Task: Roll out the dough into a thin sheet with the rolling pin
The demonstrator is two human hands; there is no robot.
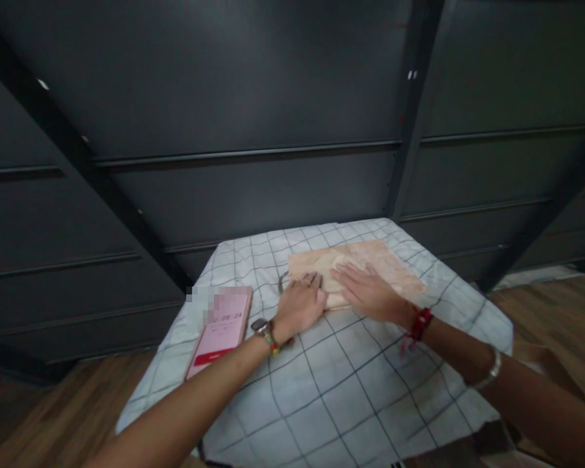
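Note:
A flat, creased beige paper piece point(400, 270), which looks like a flattened paper bag, lies on the table. Part of a dark loop point(281, 282) shows at its left end; whether it is attached I cannot tell. My left hand point(302, 302) rests on the near left corner of the paper, fingers slightly bent and lying on it, nothing in its grasp. Across the middle, my right hand point(363, 288) presses palm down with its fingers stretched out. Both hands cover some of the paper.
A white cloth with dark grid lines point(331, 377) covers the table. Left of my left hand lies a phone point(227, 325) with a pink timer screen. Behind the table stands a dark metal panel wall point(253, 195). A brown cardboard box point(546, 367) is at the lower right.

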